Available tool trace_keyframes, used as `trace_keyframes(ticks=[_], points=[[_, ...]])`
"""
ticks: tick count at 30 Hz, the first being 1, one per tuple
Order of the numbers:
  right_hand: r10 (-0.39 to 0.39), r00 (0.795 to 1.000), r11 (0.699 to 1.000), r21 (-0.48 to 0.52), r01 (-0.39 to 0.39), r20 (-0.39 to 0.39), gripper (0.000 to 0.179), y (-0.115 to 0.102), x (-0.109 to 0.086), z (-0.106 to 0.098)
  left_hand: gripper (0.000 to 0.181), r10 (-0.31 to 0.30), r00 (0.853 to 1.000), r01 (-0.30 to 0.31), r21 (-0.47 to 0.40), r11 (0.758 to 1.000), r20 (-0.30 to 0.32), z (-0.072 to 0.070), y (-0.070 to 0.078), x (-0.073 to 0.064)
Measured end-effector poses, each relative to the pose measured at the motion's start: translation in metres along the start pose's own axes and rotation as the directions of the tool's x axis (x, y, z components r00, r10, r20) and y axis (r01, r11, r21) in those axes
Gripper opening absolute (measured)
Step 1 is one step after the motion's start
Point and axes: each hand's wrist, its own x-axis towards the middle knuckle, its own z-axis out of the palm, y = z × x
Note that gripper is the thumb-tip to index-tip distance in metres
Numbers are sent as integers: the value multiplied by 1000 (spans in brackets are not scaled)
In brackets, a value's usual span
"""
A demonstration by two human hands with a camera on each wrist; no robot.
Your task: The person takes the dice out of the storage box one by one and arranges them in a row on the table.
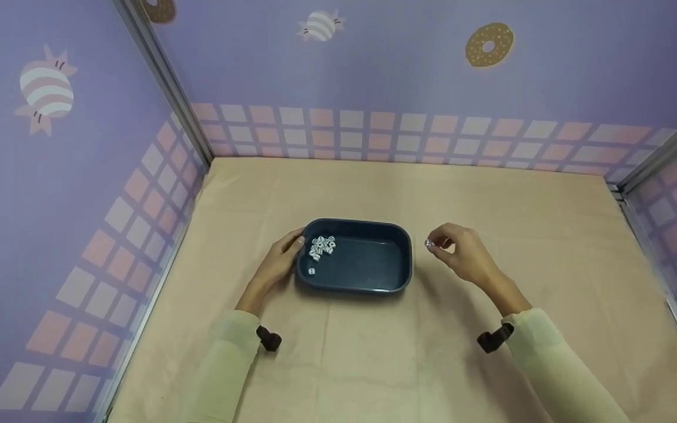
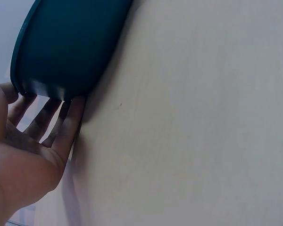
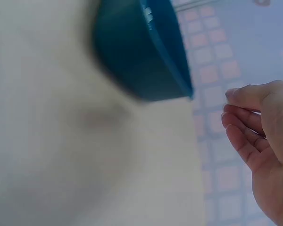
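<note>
A dark blue rectangular tray (image 1: 368, 264) with rounded corners sits mid-table. Several white dice (image 1: 322, 245) are bunched at its left end, and one die (image 1: 311, 271) lies apart near the front left corner. My left hand (image 1: 278, 258) grips the tray's left end, thumb over the rim. In the left wrist view, the fingers (image 2: 68, 125) reach the tray's outer wall (image 2: 66, 52). Just right of the tray, my right hand (image 1: 462, 252) pinches a white die (image 1: 429, 242) between thumb and fingertips, raised off the table. The right wrist view hides this die behind the fingers (image 3: 243, 127).
A beige cloth covers the table (image 1: 374, 358). Purple walls with pink and white checks (image 1: 397, 132) enclose it at the back and both sides. A black wrist device (image 1: 269, 338) is on the left sleeve cuff, another device (image 1: 496, 338) on the right.
</note>
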Motion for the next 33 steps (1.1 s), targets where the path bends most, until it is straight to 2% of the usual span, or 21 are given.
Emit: trace_keyframes(ticks=[5,11,19,25,33], points=[[37,999,999,11,-37,-4,10,23,-18,17,48,16,1000,-16,-9,1000,1,0,-2,0],[122,992,993,-10,-121,42,14,40,-31,35,49,3,1000,-3,-6,1000,-4,2,-5,0],[163,985,987,-17,-162,60,14,44,-38,48,49,14,999,-14,12,1000,-30,2,-2,0],[194,978,981,3,-195,74,16,48,-38,54,50,7,1000,-7,6,1000,5,-1,0,2],[257,961,964,44,-262,100,15,50,-36,55,50,-20,1000,20,-4,1000,15,-2,-2,0]])
